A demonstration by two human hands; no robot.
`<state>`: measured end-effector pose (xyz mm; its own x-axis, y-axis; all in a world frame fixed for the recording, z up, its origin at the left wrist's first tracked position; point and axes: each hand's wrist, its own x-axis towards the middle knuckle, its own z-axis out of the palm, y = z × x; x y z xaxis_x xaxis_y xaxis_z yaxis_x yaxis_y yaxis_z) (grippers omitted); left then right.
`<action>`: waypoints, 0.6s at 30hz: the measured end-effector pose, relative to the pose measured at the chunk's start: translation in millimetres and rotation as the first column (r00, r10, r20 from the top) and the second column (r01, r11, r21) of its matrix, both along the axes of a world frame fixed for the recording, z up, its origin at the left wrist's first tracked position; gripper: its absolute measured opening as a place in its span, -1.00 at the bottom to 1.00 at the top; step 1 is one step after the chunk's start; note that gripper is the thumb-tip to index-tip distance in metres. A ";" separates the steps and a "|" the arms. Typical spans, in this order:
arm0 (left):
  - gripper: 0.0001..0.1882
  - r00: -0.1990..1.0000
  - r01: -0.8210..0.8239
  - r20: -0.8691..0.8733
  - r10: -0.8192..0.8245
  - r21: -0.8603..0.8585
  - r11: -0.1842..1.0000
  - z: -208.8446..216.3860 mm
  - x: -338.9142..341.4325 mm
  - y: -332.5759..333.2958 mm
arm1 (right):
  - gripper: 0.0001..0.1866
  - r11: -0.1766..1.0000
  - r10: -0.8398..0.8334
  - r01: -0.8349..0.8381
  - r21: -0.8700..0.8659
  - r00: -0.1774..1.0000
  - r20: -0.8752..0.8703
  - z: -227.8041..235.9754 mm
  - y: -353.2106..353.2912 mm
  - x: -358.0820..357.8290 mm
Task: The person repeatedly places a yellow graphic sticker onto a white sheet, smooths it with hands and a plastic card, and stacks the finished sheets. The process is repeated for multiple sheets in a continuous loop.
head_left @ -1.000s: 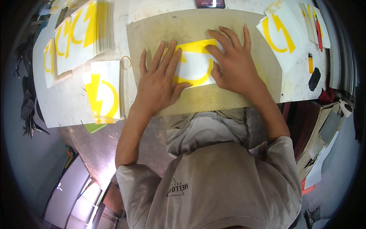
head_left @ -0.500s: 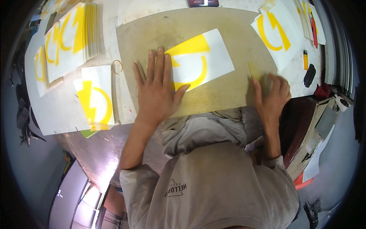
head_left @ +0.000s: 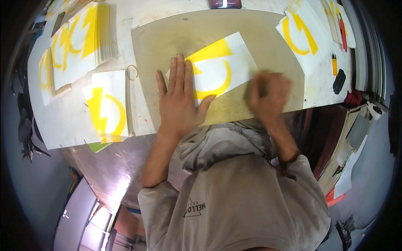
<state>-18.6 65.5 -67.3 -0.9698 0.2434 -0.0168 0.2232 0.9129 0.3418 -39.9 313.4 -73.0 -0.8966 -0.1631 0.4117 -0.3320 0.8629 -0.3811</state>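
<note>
The left hand [head_left: 178,104] lies flat, thumb spread, on a white-and-yellow rectangular paper sheet [head_left: 214,70]; the blurred right hand [head_left: 270,96] curls by its right edge, grip unclear. Beneath: flat tan mat [head_left: 167,39], white bench [head_left: 69,123]. Seemingly a steadying step; next calls for firm left pressure.

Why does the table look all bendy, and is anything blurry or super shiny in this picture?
In the head view, the white table's edges curve, as a fisheye lens makes them; in the head view, the right hand is smeared, likely motion blur, while the left hand looks crisper; in the head view, glare whitens part of the floor at lower left.
</note>
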 end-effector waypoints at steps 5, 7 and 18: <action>0.01 1.000 -0.012 -0.027 0.013 0.033 0.999 -4.3 -1.8 2.7 | -0.73 0.955 0.283 -0.288 -0.066 0.956 -0.073 -10.2 -37.4 -13.9; -0.01 0.999 -0.028 -0.041 0.031 0.072 0.997 -3.0 -1.5 2.2 | -0.74 0.937 0.348 -0.348 -0.042 0.937 0.012 -6.7 -55.7 -19.7; -0.12 0.997 0.078 -0.011 -0.081 0.431 0.899 35.7 -51.9 0.2 | -0.67 0.978 0.019 -0.020 -0.210 1.000 -0.007 1.8 -32.5 -23.4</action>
<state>-70.5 65.6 -31.6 -0.9471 0.3048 0.1004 0.2851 0.6554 0.6994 -63.3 280.9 -71.2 -0.8919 -0.0903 0.4432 -0.3506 0.7572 -0.5512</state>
